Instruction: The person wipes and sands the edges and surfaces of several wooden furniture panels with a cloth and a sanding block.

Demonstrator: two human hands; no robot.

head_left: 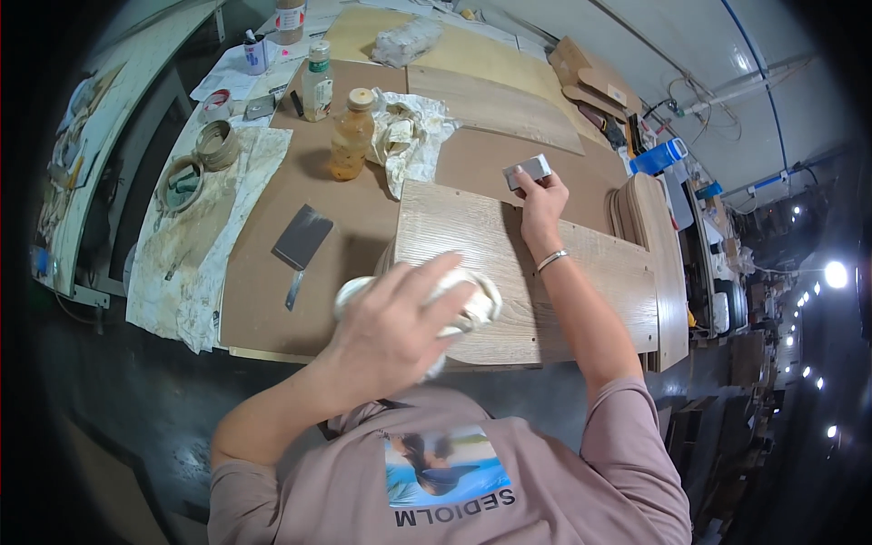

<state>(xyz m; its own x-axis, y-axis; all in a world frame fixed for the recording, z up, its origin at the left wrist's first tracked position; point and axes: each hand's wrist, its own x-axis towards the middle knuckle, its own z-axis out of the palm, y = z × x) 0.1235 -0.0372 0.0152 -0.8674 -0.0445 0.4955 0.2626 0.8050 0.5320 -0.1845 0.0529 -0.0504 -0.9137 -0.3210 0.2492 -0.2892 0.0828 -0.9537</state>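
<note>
My left hand (386, 318), a little blurred by motion, is closed on a whitish cloth (479, 302) over the near left part of a wood-grain panel (463, 227). Parts of the cloth stick out on both sides of the fingers. Beyond the panel's far edge, my right hand (545, 204) grips a small grey-and-white rectangular block (527, 171) between thumb and fingers. What the block is made of I cannot tell. Left of the panel lies a broad dark scraper (304, 238) with a narrow handle toward me.
An amber bottle (351, 141) and a clear bottle (318, 86) stand near a crumpled, stained cloth (400, 132). Open tins (216, 145) sit on stained paper (204, 236) at left. Stacked curved panels (668, 272) border the right side; a blue bottle (658, 157) lies beyond.
</note>
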